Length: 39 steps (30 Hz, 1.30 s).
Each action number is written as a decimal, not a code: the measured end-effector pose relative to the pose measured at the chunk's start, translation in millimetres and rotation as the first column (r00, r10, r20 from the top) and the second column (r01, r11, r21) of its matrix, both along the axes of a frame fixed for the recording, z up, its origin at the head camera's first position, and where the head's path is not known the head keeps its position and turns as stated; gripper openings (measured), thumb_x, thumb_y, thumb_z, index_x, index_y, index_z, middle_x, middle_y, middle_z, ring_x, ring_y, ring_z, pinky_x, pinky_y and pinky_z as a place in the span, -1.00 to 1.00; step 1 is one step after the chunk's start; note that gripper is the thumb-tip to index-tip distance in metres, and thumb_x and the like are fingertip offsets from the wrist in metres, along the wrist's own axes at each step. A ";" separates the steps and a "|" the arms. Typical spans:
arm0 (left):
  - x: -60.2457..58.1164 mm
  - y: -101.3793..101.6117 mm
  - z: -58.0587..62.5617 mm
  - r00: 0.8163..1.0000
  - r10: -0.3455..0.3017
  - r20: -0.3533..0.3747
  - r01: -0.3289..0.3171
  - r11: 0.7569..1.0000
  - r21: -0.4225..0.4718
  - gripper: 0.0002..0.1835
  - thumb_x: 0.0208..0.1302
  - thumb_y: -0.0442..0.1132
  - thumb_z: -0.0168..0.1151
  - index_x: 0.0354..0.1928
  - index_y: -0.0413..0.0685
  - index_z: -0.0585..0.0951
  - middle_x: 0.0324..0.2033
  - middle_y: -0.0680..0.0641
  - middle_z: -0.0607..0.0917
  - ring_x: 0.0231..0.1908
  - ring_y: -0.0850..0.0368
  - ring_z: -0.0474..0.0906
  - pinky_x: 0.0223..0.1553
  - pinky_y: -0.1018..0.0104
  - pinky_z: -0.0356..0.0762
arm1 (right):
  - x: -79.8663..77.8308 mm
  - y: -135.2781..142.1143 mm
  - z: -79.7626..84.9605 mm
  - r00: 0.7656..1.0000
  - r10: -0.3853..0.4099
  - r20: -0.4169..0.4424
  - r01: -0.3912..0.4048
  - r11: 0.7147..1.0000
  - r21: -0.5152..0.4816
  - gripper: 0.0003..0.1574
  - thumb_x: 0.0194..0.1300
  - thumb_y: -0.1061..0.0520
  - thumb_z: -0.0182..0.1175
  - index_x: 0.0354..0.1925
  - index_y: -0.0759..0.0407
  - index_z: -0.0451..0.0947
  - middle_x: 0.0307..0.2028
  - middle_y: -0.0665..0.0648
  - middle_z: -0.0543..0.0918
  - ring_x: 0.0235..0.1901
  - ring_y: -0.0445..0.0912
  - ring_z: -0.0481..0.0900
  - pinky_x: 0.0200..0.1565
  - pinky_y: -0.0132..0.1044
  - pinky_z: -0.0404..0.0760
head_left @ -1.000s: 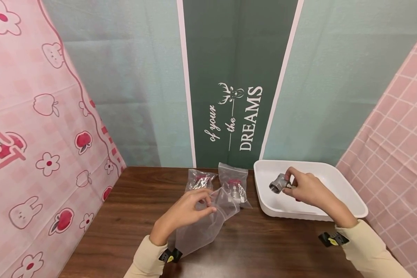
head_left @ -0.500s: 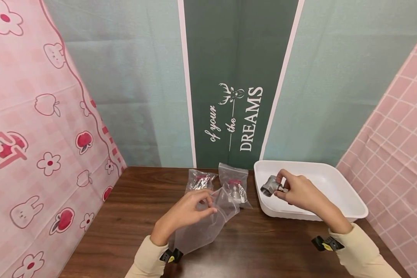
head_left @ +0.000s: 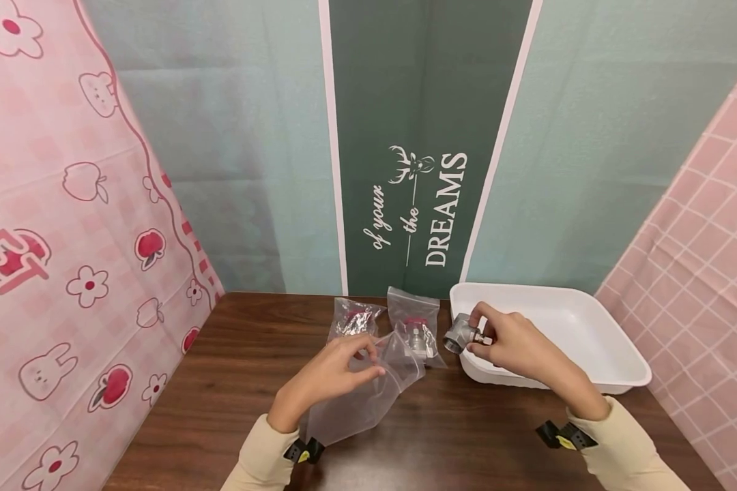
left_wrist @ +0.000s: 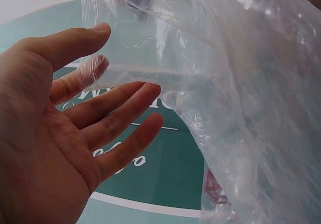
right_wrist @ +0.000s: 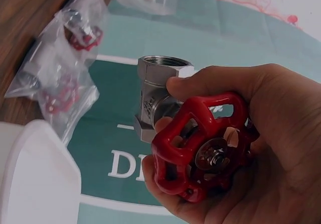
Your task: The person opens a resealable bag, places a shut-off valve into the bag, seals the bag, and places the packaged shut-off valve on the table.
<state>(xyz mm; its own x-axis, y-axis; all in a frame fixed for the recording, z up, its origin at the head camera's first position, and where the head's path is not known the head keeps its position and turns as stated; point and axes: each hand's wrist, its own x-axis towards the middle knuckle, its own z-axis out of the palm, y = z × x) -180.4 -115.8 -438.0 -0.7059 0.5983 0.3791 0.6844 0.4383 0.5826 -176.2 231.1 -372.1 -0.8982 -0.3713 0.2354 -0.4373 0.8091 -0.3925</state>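
My right hand (head_left: 522,344) grips a metal valve (head_left: 460,334) over the tray's left edge. Its threaded opening faces left and down in the head view. In the right wrist view, its red handwheel (right_wrist: 173,153) sits within the curl of the fingers, and the thumb lies against the silver body. My left hand (head_left: 325,372), fingers spread and mostly straight, supports a clear zip bag (head_left: 359,406). Up close in the left wrist view, the index finger overlaps the bag's zip edge (left_wrist: 89,68), with the thumb raised apart from it.
Two clear bags with red-wheeled valves, a left one (head_left: 356,319) and a right one (head_left: 416,334), lie at the back of the brown wooden table (head_left: 233,382). The white tray (head_left: 589,327) stands to their right. Hanging cloths border the back and both sides.
My right hand has carried the valve leftward from over the tray to its left rim, nearer the clear bag. The left hand and its bag have hardly moved.
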 end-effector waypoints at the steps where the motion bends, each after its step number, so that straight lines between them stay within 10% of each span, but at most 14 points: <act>1: 0.0 0.1 -0.1 1.000 0.001 0.003 -0.001 1.000 -0.003 -0.80 0.41 -0.11 0.46 -0.21 0.04 0.59 -0.23 0.08 0.72 -0.09 0.00 0.73 0.04 0.06 0.71 | 0.7 -1.8 0.3 1.000 0.010 -0.005 -0.010 1.000 -0.001 -0.62 0.20 0.18 0.51 -0.14 0.01 0.49 -0.57 -0.15 0.54 -0.63 -0.29 0.37 -0.52 -0.34 0.38; 39: -0.4 1.6 3.1 1.000 0.014 -0.002 -0.014 1.000 -0.026 -0.86 0.43 -0.11 0.44 -0.22 0.10 0.64 -0.22 0.11 0.75 -0.17 0.08 0.69 -0.06 0.06 0.69 | 12.5 -69.4 6.8 0.971 0.238 -0.015 -0.238 0.971 -0.007 -0.60 0.17 0.20 0.54 -0.16 -0.05 0.52 -0.61 -0.16 0.43 -0.60 -0.36 0.33 -0.51 -0.41 0.37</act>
